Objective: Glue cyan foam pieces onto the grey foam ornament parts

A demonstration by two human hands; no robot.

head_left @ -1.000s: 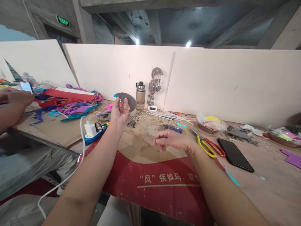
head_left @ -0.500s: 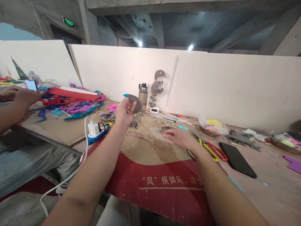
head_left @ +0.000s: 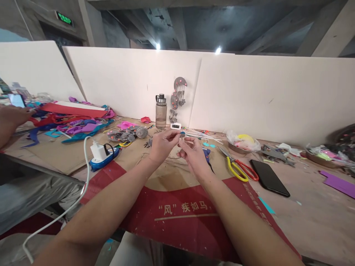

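In front of me my left hand (head_left: 164, 146) and my right hand (head_left: 192, 152) meet above the cardboard, fingers closed. Between their fingertips shows a small part of a grey flat piece with a blue tip (head_left: 182, 133). The fingers hide most of it. My left hand pinches this piece. The right thumb and fingers are pressed together close against it, but what they hold is too small to make out. Behind the right hand lies a dark blue object (head_left: 206, 152) with a black cord, partly covered.
Yellow-and-red-handled scissors (head_left: 240, 168) and a black phone (head_left: 269, 178) lie to the right. A bottle (head_left: 161, 112) stands behind my hands. On the left are a charger on a blue power strip (head_left: 102, 159), colourful scraps (head_left: 80, 120) and another person's hand (head_left: 13, 115).
My left hand has come lower and rightward with the grey piece, which was raised and showing broadly. My right hand has moved left to meet it. The view has shifted slightly right.
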